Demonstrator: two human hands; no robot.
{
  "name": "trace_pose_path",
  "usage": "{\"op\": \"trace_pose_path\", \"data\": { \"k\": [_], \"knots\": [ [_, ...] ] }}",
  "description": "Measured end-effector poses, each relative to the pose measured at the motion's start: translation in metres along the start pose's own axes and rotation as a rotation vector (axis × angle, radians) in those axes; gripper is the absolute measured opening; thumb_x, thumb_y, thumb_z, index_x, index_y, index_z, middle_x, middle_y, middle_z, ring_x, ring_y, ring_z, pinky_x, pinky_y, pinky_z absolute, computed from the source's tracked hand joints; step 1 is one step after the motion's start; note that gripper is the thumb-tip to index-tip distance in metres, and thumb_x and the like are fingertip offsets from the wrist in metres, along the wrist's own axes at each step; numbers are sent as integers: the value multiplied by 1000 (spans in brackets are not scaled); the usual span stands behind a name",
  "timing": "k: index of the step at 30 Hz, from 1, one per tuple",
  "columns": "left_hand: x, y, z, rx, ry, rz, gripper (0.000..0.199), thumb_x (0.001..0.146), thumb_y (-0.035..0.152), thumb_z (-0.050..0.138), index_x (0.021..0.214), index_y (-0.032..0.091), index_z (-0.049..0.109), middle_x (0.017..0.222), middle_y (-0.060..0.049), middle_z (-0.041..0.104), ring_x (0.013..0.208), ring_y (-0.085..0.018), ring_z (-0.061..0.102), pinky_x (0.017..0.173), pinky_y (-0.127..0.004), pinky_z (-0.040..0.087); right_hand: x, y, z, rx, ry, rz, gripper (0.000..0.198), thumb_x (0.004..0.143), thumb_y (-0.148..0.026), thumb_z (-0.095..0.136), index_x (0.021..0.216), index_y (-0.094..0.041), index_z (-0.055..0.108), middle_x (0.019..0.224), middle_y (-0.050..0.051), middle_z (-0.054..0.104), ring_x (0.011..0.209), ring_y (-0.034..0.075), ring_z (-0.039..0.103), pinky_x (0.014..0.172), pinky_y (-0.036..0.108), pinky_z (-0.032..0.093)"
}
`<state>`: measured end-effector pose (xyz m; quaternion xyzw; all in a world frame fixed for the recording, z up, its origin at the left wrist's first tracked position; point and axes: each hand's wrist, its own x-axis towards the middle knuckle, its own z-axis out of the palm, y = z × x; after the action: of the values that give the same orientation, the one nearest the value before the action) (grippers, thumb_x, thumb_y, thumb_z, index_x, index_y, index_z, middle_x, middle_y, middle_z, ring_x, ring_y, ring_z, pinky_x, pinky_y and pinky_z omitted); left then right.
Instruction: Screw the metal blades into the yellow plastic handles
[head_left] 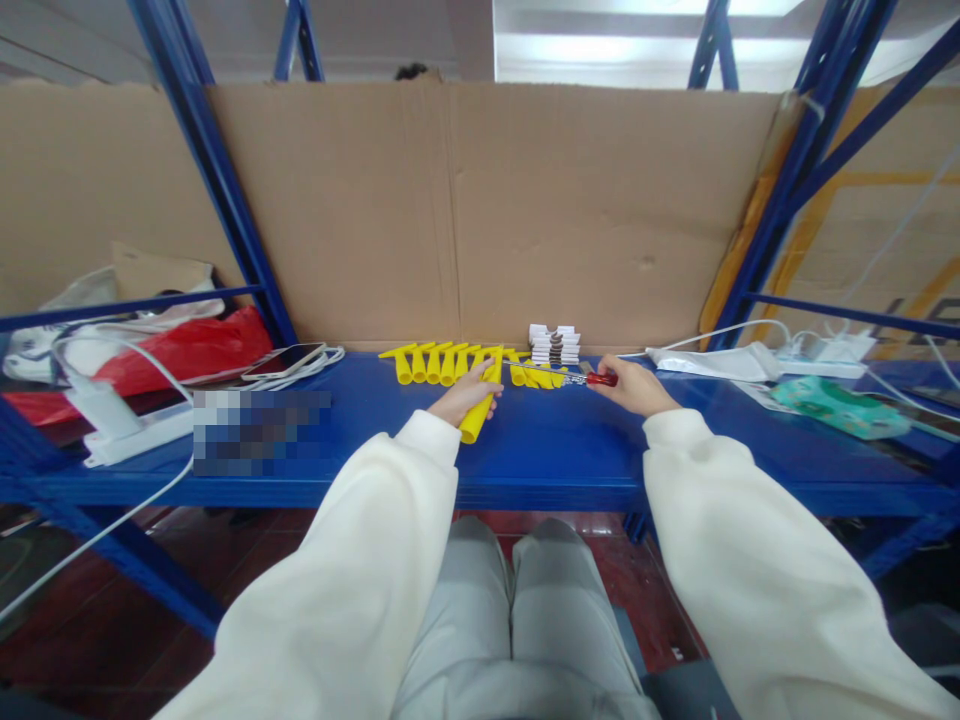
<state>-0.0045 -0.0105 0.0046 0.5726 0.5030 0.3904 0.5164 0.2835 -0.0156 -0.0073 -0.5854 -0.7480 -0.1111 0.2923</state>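
My left hand [466,394] is closed around a yellow plastic piece with a hollow tube end [472,425], held tilted above the blue shelf. In my right hand [631,386] is a screwdriver [602,380] with a red handle. Its thin shaft points left, and the tip reaches the upper part of the yellow piece; whether it touches a screw is too small to tell. Behind my left hand stands a row of similar yellow pieces [430,366]. Smaller yellow parts [534,376] lie between my hands, in front of stacked white parts [553,343] with dark middles.
A cardboard panel [585,210] closes the back of the blue shelf [555,440]. On the left are a red bag [232,350], a phone [285,362] and a power strip [139,435]. On the right lie cables, a white packet [716,362] and a green packet [840,405].
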Motion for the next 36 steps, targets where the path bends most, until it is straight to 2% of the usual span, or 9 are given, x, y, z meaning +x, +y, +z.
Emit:
{"op": "trace_pose_path", "data": {
  "k": [10, 15, 19, 24, 29, 36],
  "knots": [
    [2, -2, 0, -22, 6, 10, 77, 88, 3, 52, 157, 26, 27, 60, 6, 52, 41, -9, 47, 41, -18, 38, 0, 3, 0, 44, -31, -70, 13, 82, -35, 65, 77, -23, 63, 81, 5, 73, 72, 21, 65, 65, 29, 44],
    [2, -2, -1, 0, 0, 5, 78, 86, 4, 53, 157, 25, 27, 60, 6, 52, 42, -9, 48, 42, -18, 40, 0, 6, 2, 49, -67, -88, 16, 83, -38, 64, 81, -23, 68, 81, 5, 74, 72, 21, 65, 65, 29, 45],
    [-1, 0, 1, -10, 6, 8, 77, 87, 4, 52, 157, 25, 27, 60, 6, 51, 41, -8, 47, 40, -17, 37, 1, 8, 3, 65, -101, -90, 17, 84, -39, 63, 81, -22, 68, 81, 5, 74, 73, 21, 66, 66, 29, 46],
    [-5, 3, 2, -41, 12, 43, 73, 88, 6, 54, 155, 25, 32, 62, 6, 52, 40, -7, 46, 39, -17, 36, 2, 10, 6, 92, -109, -78, 16, 83, -37, 62, 80, -22, 66, 80, 6, 73, 72, 20, 65, 67, 29, 47],
    [-4, 6, 1, -92, 14, 125, 70, 86, 9, 57, 152, 25, 39, 69, 4, 57, 42, -7, 49, 42, -18, 41, 3, 12, 7, 102, -65, -70, 16, 83, -37, 61, 78, -22, 64, 77, 5, 72, 69, 20, 64, 65, 30, 47],
    [0, 5, -1, -154, 123, 159, 62, 87, 9, 56, 147, 20, 48, 78, -1, 63, 45, -6, 52, 42, -18, 42, 3, 14, 8, 121, -52, -73, 17, 84, -37, 59, 80, -22, 66, 75, 5, 71, 68, 20, 63, 64, 30, 47]
  ]
}}
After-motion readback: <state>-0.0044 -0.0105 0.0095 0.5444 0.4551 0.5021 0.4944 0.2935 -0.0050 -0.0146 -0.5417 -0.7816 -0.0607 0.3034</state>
